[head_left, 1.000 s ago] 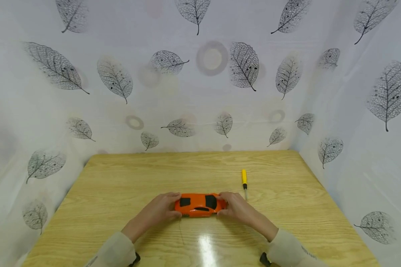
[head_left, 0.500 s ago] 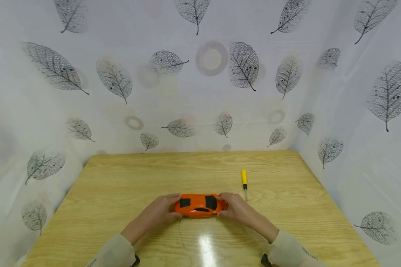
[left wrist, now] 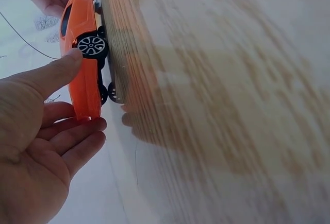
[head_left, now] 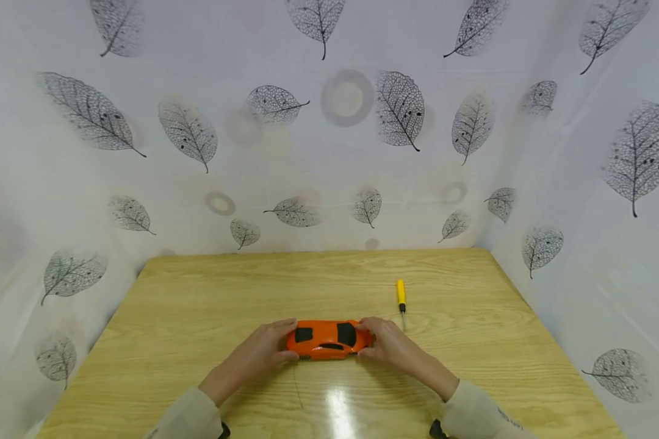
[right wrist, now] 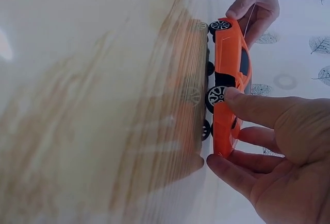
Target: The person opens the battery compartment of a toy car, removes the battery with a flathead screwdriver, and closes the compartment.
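- The orange toy car (head_left: 325, 339) is at the middle of the surface (head_left: 241, 286), in front of the person. It is upright, wheels down, and its length goes from left to right.
- The left hand (head_left: 263, 346) holds the left end of the car. Its grip is closed on this end: the thumb is on the near side, close to a wheel (left wrist: 92, 46), and the fingers go round the end.
- The right hand (head_left: 387, 343) holds the opposite end in similar manner — thumb at the near side, fingers around the tip. This grip is also closed on the car.
- The wheels are close above their reflection in the shiny surface; whether all of them touch it, I cannot tell.
- A screwdriver (head_left: 401, 296) lies just beyond the right hand, its yellow handle away from the person and its metal shaft towards the person.
- A thin dark line (head_left: 298, 390) is seen on the surface, near the left hand.
- Light sleeves (head_left: 189, 414) cover both forearms.
- Behind the surface and at its sides hangs a white cloth (head_left: 329, 164) — it is printed with dark leaves and pale rings.
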A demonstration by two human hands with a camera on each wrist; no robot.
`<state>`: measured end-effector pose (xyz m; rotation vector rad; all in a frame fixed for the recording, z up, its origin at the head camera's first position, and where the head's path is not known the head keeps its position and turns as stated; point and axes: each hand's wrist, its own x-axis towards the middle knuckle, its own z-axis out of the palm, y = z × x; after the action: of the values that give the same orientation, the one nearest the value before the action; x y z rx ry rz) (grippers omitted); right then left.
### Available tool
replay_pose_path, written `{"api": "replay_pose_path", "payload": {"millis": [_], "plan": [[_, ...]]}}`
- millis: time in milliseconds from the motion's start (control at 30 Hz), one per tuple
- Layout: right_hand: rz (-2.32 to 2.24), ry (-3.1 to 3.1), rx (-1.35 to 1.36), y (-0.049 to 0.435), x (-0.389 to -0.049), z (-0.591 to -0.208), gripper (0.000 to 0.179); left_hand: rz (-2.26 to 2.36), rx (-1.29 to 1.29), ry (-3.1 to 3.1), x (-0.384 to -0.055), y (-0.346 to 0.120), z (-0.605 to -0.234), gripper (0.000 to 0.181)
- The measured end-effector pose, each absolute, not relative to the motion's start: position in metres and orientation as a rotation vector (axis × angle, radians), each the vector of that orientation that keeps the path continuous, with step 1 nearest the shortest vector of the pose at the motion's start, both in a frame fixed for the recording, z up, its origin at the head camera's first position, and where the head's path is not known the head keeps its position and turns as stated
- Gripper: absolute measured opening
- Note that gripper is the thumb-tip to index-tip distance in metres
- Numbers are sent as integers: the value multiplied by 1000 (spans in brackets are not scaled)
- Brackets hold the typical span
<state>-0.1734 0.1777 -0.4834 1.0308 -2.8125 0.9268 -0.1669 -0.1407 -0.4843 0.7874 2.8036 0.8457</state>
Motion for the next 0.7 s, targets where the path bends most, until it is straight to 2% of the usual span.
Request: {"api": "replay_pose_path", "payload": {"millis": [700], "plan": [[933, -2812, 1005, 178, -172, -488, 50, 893, 768, 2812, -164, -140, -486, 69]]}}
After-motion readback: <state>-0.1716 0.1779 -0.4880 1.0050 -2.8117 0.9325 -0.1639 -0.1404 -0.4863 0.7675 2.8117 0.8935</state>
